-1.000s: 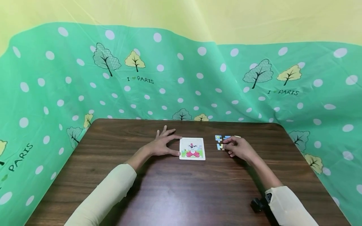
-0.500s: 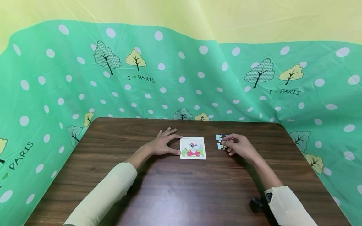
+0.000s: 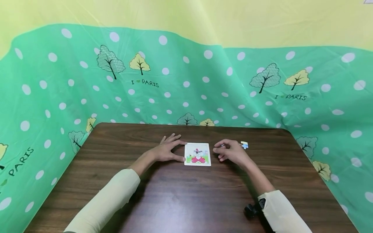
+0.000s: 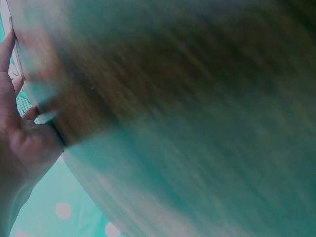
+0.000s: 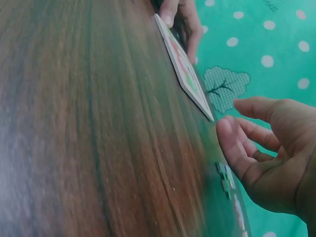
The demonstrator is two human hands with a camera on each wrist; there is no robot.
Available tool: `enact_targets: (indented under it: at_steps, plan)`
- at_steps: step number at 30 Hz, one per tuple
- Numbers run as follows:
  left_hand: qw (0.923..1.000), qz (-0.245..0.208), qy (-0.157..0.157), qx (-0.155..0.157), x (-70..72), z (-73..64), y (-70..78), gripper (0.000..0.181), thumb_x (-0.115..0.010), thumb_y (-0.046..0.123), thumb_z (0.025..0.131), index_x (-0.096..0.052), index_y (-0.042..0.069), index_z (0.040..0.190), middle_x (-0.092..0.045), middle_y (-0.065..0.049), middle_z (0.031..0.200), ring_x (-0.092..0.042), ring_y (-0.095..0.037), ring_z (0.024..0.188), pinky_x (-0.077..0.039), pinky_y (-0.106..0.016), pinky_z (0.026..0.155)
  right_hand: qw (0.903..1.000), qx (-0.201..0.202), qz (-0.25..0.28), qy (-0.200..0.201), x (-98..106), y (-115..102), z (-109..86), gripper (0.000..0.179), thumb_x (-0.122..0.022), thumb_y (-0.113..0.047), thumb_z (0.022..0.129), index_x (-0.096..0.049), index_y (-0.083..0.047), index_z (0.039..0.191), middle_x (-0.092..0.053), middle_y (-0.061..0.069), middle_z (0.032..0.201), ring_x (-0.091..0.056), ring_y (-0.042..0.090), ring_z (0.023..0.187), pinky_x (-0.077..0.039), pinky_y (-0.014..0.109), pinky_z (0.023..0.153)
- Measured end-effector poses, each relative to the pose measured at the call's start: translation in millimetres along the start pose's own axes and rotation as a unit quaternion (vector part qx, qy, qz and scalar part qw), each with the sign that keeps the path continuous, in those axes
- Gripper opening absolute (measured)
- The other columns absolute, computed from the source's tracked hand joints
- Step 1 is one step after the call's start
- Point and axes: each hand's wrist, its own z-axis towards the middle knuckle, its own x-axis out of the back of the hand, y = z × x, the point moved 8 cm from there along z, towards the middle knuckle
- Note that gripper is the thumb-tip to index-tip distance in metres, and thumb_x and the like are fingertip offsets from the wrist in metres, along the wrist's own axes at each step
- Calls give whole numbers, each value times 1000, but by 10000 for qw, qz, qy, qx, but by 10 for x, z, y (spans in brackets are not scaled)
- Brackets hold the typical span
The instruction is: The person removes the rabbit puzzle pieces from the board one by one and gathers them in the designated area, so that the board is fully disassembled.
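A white-bordered square puzzle board point(image 3: 197, 154) with a red and white cartoon animal lies flat on the table. My left hand point(image 3: 166, 151) is at its left side, thumb and forefinger spread to touch the two left corners; the left wrist view catches this hand point(image 4: 24, 140) at its edge. To the board's right hovers my right hand point(image 3: 231, 152), loosely bent. In the right wrist view its thumb and forefinger are apart, and I see nothing between them. A blue and yellow jigsaw piece point(image 3: 244, 145) shows beyond the right hand, which hides other pieces; several pieces point(image 5: 226, 180) lie below it.
The brown wooden table point(image 3: 180, 200) extends towards me and to both sides. A green dotted cloth point(image 3: 186, 87) hangs behind and around it. A small black device point(image 3: 254, 209) is at the right wrist, beside the pale sleeve point(image 3: 282, 212).
My right hand has moved left from the jigsaw pieces towards the board, uncovering a piece on the right and covering those on the left. My left hand and the board have stayed in place.
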Motion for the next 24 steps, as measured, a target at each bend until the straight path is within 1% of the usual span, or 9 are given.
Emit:
enact_targets:
  at_steps: [4, 7, 10, 13, 18, 21, 24]
  plan:
    - [10000, 46, 6, -15, 4, 8, -23, 89, -81, 76, 91, -57, 31, 165, -23, -14, 190, -1, -44, 179, 8, -76, 139, 9996, -25, 251, -113, -108, -10, 54, 40, -81, -10, 104, -69, 12, 135, -80, 17, 100, -76, 17, 79, -71, 32, 75]
    - [9999, 115, -18, 92, 20, -3, -5, 86, -82, 69, 94, -56, 29, 165, -22, -15, 190, 0, -43, 179, 9, -74, 140, 9989, 18, 402, -250, -194, -48, 97, 41, -82, -8, 103, -68, 13, 135, -82, 23, 105, -79, 18, 81, -72, 33, 76]
    - [9997, 163, -52, 162, 29, -20, 33, 83, -83, 63, 96, -56, 27, 166, -21, -15, 190, 0, -42, 180, 9, -72, 141, 9983, 54, 492, -320, -261, -80, 123, 41, -83, -6, 101, -68, 14, 133, -82, 26, 108, -81, 19, 81, -72, 34, 77]
    - [9997, 160, -87, 170, 16, -20, 48, 83, -83, 63, 96, -55, 27, 166, -20, -15, 190, 1, -41, 180, 10, -71, 141, 9982, 60, 479, -347, -316, -97, 132, 43, -85, -6, 98, -68, 14, 133, -83, 24, 107, -81, 20, 81, -72, 34, 77]
    - [9999, 81, -60, 116, -16, 3, 23, 87, -80, 72, 94, -55, 30, 166, -21, -15, 190, 0, -43, 179, 9, -72, 141, 9984, 54, 389, -417, -407, -104, 165, 42, -85, -2, 96, -70, 13, 132, -82, 19, 103, -83, 21, 83, -72, 36, 78]
    - [9997, 161, -63, 155, -23, 15, 16, 86, -80, 71, 95, -54, 30, 167, -21, -13, 190, 0, -41, 180, 8, -72, 141, 9995, 48, 2, -323, -431, -98, 196, 40, -90, -4, 91, -76, 8, 126, -80, 13, 98, -79, 18, 81, -70, 33, 76]
    - [9995, 229, -36, 232, -26, 17, -6, 84, -82, 64, 97, -54, 30, 168, -21, -12, 191, 0, -39, 180, 9, -70, 142, 9986, 92, -483, -218, -447, -92, 214, 40, -98, -9, 84, -82, 2, 118, -79, 9, 95, -73, 16, 81, -64, 29, 74]
